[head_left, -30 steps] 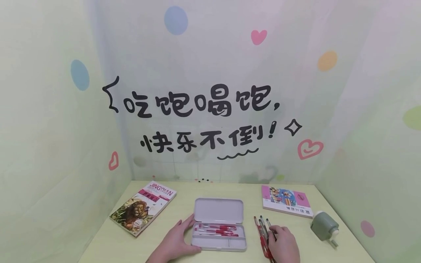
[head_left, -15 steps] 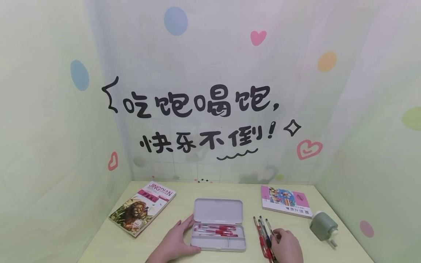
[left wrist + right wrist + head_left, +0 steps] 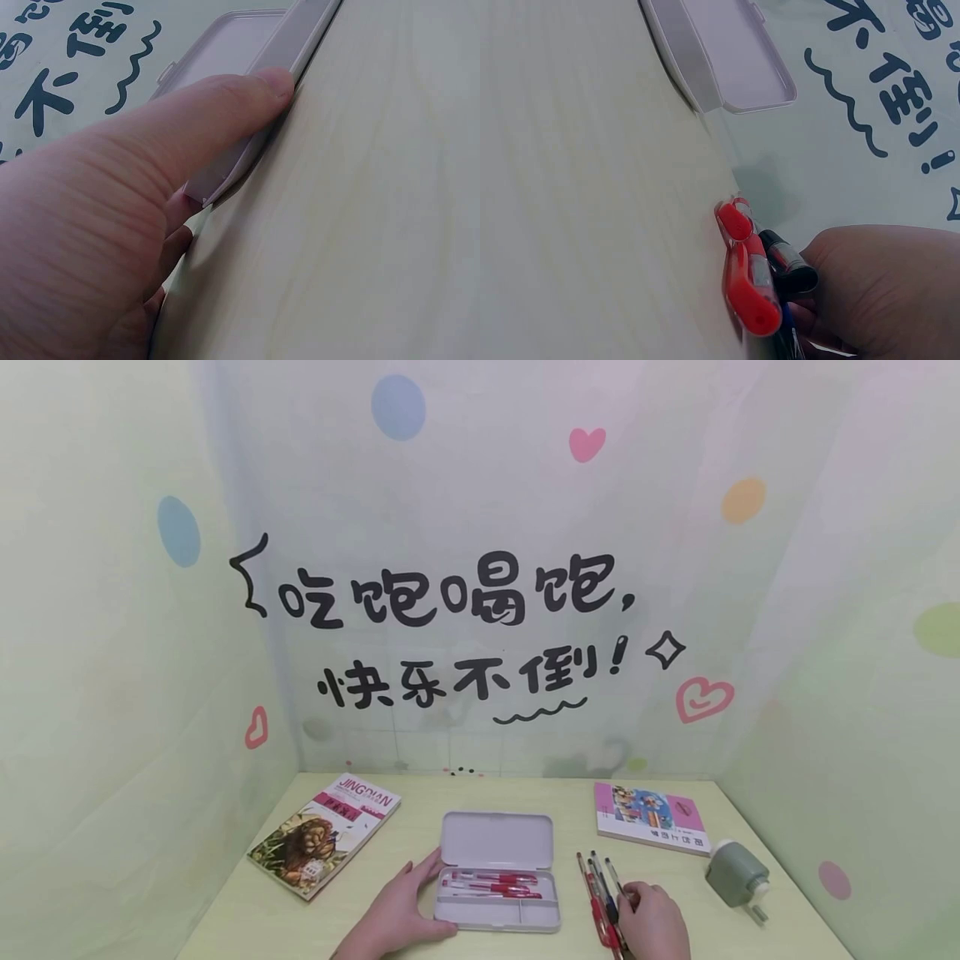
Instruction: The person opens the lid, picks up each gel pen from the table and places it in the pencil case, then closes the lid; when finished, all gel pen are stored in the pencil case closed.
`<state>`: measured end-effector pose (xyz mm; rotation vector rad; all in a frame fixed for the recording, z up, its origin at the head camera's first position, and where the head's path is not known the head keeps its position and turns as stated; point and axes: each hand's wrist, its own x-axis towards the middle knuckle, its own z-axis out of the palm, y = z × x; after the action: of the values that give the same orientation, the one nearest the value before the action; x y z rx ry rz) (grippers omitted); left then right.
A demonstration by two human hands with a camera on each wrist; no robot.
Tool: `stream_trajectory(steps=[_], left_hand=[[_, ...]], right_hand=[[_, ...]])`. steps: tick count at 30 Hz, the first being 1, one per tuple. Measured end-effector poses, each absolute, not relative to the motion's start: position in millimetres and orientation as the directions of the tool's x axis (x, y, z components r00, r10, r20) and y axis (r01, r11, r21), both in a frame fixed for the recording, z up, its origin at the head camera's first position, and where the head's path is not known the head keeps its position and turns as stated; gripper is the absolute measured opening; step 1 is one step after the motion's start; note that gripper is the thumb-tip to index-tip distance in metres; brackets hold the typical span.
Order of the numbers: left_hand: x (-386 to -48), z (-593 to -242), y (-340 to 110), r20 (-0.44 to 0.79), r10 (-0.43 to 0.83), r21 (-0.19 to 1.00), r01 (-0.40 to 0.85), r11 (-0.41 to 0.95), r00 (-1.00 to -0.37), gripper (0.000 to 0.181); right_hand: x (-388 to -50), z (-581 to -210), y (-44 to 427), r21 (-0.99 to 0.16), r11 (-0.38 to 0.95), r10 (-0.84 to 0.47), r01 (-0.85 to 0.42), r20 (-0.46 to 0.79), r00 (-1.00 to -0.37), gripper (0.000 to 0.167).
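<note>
A pale pencil case (image 3: 498,842) lies open on the table, with several red pens (image 3: 504,888) in its long compartment. My left hand (image 3: 401,912) holds its left side, thumb (image 3: 255,94) along the front wall and fingers around the left end. To the right of the case, my right hand (image 3: 655,922) pinches a slim clear pen (image 3: 614,872) at the right edge of a loose bunch of pens (image 3: 597,900). Red-capped pens (image 3: 754,296) and a black-capped pen (image 3: 789,266) show close beside this hand in the right wrist view. The fingertips there are mostly hidden.
A book with a lion cover (image 3: 326,839) lies at the left of the table (image 3: 450,795). A pink and white book (image 3: 652,818) lies at the back right, with a grey-green pencil sharpener with a crank (image 3: 738,874) in front of it.
My right hand has shifted slightly right, and the clear pen now stands a little apart from the bunch, showing a dark blue pen. My left hand and the case have stayed put.
</note>
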<state>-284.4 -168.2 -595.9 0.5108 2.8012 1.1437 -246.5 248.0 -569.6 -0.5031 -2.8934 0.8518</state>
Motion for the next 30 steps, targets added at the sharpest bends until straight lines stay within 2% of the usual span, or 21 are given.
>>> stream_trajectory(steps=[14,18,25,30], left_hand=[[-284.8,-595.5,-168.6,0.051,0.327,0.696,0.268,0.666,-0.944,0.134],[-284.6,-595.1,-167.6,0.043,0.328,0.694,0.265,0.670,-0.944,0.133],[-283.6,-593.6,-166.9,0.035,0.322,0.693,0.255,0.674,-0.946,0.132],[-282.9,-591.7,-166.8,0.030,0.319,0.700,0.248,0.670,-0.947,0.132]], right_hand=[[-245.9,-566.6,245.5,-0.523,0.800,0.339,0.293,-0.008,-0.941,0.033],[-242.0,-562.9,240.1,-0.500,0.823,0.331,0.271,0.033,-0.943,0.033],[-236.2,-553.1,215.4,-0.469,0.873,0.284,0.136,0.262,-0.922,0.025],[-235.6,-552.0,191.3,-0.433,0.899,0.183,-0.061,0.499,-0.847,0.019]])
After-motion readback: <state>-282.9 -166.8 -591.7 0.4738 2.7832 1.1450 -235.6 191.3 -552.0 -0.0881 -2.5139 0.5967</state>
